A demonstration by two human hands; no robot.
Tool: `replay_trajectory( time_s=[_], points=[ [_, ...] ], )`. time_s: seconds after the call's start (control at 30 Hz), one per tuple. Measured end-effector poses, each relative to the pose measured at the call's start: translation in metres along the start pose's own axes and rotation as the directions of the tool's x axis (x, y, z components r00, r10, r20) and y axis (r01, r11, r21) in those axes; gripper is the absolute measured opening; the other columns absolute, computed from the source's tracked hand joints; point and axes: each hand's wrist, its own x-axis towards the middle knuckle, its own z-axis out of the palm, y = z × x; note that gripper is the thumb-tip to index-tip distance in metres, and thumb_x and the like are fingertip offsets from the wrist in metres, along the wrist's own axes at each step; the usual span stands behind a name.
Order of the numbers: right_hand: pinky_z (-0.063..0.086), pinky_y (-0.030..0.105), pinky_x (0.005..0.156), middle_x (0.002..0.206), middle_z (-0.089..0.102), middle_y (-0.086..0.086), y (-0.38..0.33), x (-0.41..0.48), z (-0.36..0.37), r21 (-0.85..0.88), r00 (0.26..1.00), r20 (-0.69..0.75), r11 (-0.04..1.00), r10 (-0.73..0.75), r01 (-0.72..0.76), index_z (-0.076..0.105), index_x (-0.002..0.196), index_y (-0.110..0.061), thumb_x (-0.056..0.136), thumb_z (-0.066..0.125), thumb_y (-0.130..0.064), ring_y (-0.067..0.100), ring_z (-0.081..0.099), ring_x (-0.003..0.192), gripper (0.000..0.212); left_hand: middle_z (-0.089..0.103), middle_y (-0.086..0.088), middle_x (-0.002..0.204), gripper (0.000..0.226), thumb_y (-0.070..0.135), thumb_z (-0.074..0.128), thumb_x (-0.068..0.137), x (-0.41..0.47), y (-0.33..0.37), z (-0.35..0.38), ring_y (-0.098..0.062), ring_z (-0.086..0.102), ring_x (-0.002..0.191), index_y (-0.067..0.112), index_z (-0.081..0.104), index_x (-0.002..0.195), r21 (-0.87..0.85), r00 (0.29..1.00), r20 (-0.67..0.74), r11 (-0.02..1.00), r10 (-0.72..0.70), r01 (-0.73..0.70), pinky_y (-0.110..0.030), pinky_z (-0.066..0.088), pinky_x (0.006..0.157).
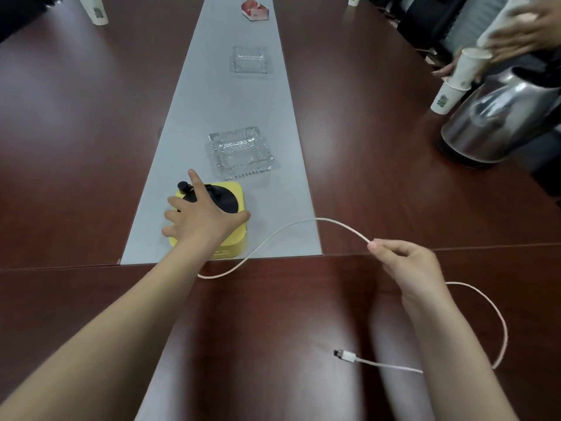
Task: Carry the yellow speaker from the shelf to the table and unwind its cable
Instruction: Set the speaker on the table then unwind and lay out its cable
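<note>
Risk: right hand (406, 268), pinching the thin white cable (303, 223), could tug the square yellow speaker (239, 238) off the near edge of the grey table runner (230, 101) if the flat, spread left hand (200, 220) slips.

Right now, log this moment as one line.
yellow speaker: on grey runner | left hand: spread on speaker | right hand: pinches white cable | USB plug: loose on table

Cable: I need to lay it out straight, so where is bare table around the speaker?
Bare wood lies left of the grey runner, up to the far paper cup, and right of it between the cable and the kettle. Crowded: the runner just beyond the speaker, where the glass ashtray sits, and the kettle's corner with stacked cups.
</note>
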Motion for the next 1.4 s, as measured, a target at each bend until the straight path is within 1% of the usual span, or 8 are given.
replay_trajectory(
  time_s=[0.17, 0.3, 0.47, 0.63, 0.8, 0.93, 1.17, 1.4],
  points=[
    [0.047, 0.036, 0.090, 0.071, 0.062, 0.000, -0.008, -0.022, -0.014, 0.073, 0.980, 0.105, 0.981, 0.170, -0.178, 0.066, 0.068, -0.017, 0.080, 0.069, -0.009, 0.008, 0.058, 0.077, 0.015, 0.002, -0.026, 0.156, 0.122, 0.068, 0.066, 0.064, -0.009, 0.007, -0.003, -0.048, 0.012, 0.141, 0.030, -0.011, 0.149, 0.034, 0.999, 0.053, 0.999, 0.001, -0.003, -0.063, 0.020, 0.106],
    [0.052, 0.034, 0.081, 0.069, 0.058, 0.002, -0.015, -0.039, -0.028, 0.104, 0.955, 0.194, 0.964, 0.223, -0.247, 0.065, 0.065, -0.015, 0.082, 0.068, -0.009, 0.006, 0.057, 0.072, 0.018, -0.001, -0.020, 0.160, 0.095, 0.056, 0.062, 0.078, -0.049, 0.030, 0.003, -0.038, -0.006, 0.148, 0.020, 0.012, 0.151, 0.056, 0.971, 0.001, 0.969, 0.241, -0.240, -0.068, 0.006, 0.111],
    [0.052, 0.037, 0.075, 0.081, 0.063, 0.005, -0.025, -0.054, -0.037, 0.184, 0.916, 0.324, 0.934, 0.237, -0.307, 0.062, 0.072, -0.010, 0.085, 0.064, -0.008, 0.013, 0.060, 0.087, 0.013, 0.048, -0.010, 0.137, 0.036, 0.036, 0.058, 0.087, -0.140, 0.052, 0.021, -0.028, 0.035, 0.133, 0.018, 0.059, 0.117, -0.287, 0.899, -0.077, 0.854, 0.432, -0.435, -0.040, 0.025, 0.108],
    [0.056, 0.034, 0.062, 0.074, 0.061, 0.004, -0.043, -0.067, -0.044, 0.255, 0.876, 0.436, 0.906, 0.204, -0.338, 0.059, 0.075, -0.008, 0.087, 0.061, -0.009, 0.014, 0.061, 0.075, 0.013, 0.063, 0.001, 0.103, 0.007, 0.023, 0.052, 0.092, -0.233, 0.046, 0.041, -0.018, 0.057, 0.103, 0.021, 0.059, 0.093, -0.773, 0.915, 0.149, 0.621, 0.376, -0.129, -0.023, 0.039, 0.082],
    [0.058, 0.037, 0.059, 0.073, 0.059, 0.008, -0.065, -0.078, -0.044, 0.242, 0.826, 0.532, 0.901, 0.188, -0.361, 0.057, 0.074, -0.007, 0.092, 0.056, -0.014, 0.020, 0.063, 0.071, 0.019, 0.072, 0.015, 0.092, 0.036, 0.034, 0.031, 0.101, -0.282, 0.057, 0.049, 0.006, 0.064, 0.091, 0.021, 0.064, 0.104, -0.853, 0.720, 0.490, 0.440, 0.491, 0.280, -0.023, 0.044, 0.098],
    [0.058, 0.041, 0.063, 0.070, 0.064, 0.013, -0.073, -0.089, -0.047, 0.232, 0.753, 0.624, 0.872, 0.208, -0.432, 0.053, 0.071, -0.007, 0.094, 0.052, -0.021, 0.026, 0.068, 0.069, 0.027, 0.074, -0.002, 0.091, 0.042, 0.044, 0.037, 0.095, -0.300, 0.050, 0.040, -0.014, 0.067, 0.097, 0.019, 0.068, 0.084, -0.914, 0.767, 0.345, 0.378, 0.541, 0.144, -0.033, 0.047, 0.099],
    [0.059, 0.029, 0.070, 0.079, 0.075, 0.014, -0.059, -0.123, -0.069, 0.053, 0.548, 0.832, 0.970, 0.089, -0.238, 0.055, 0.076, -0.007, 0.093, 0.048, -0.011, 0.022, 0.073, 0.073, 0.019, 0.069, 0.000, 0.057, 0.047, 0.027, 0.029, 0.101, -0.323, 0.024, -0.001, -0.010, 0.068, 0.060, 0.014, 0.045, 0.059, -0.955, 0.836, 0.223, 0.283, 0.502, 0.085, -0.019, 0.052, 0.063],
    [0.051, 0.036, 0.088, 0.071, 0.076, 0.007, -0.059, -0.177, -0.056, 0.152, 0.590, 0.807, 0.972, -0.019, -0.177, 0.059, 0.076, -0.008, 0.091, 0.049, -0.009, 0.018, 0.073, 0.069, 0.018, 0.070, -0.007, 0.054, 0.035, 0.024, 0.026, 0.102, -0.360, -0.021, -0.052, -0.018, 0.068, 0.050, 0.013, 0.039, 0.072, -0.949, 0.839, 0.307, 0.215, 0.450, 0.232, -0.017, 0.052, 0.054]
  ],
)
